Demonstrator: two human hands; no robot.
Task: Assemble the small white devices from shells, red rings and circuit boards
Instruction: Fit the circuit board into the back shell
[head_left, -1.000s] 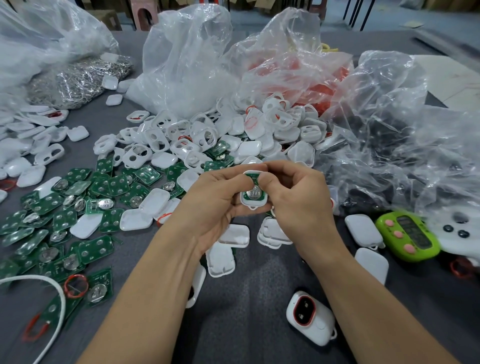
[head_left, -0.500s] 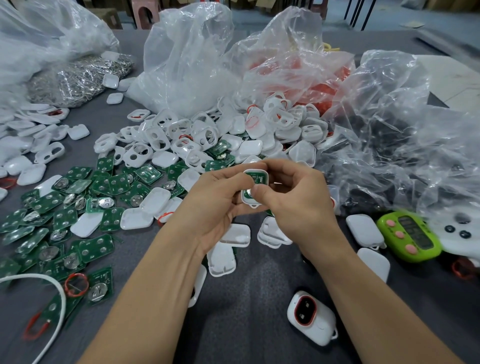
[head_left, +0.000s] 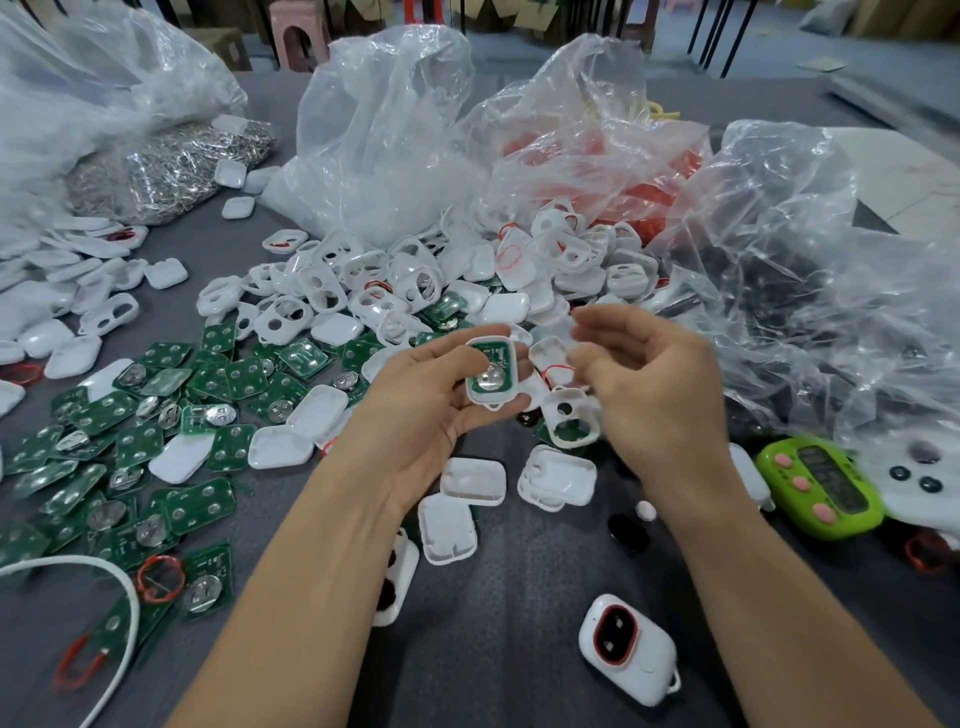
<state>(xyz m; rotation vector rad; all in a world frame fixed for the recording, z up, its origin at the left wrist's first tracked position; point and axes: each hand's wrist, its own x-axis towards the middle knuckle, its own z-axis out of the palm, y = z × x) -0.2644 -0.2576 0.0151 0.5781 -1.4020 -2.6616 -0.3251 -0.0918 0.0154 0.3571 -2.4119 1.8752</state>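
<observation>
My left hand (head_left: 415, 405) grips a white shell with a green circuit board and coin cell seated in it (head_left: 491, 373), held above the table at centre. My right hand (head_left: 654, 384) hovers just to its right, fingers loosely curled and holding nothing. Below the right fingers lies a white front shell with holes (head_left: 571, 423) and a red ring (head_left: 558, 371). A heap of white shells (head_left: 415, 280) lies behind. Green circuit boards (head_left: 156, 431) are scattered at the left. One finished device with a red ring (head_left: 628, 647) lies near the front.
Clear plastic bags stand at the back: one with white parts (head_left: 384, 135), one with red rings (head_left: 597, 150), a crumpled one (head_left: 810, 291) at right. A green timer (head_left: 821, 483) sits right. A white cord (head_left: 119, 623) curves at front left. Metal clips (head_left: 166, 171) lie far left.
My right hand has let go of the shell and moved off to the right, fingers loosened. My left hand alone keeps the shell with its board, now turned face up.
</observation>
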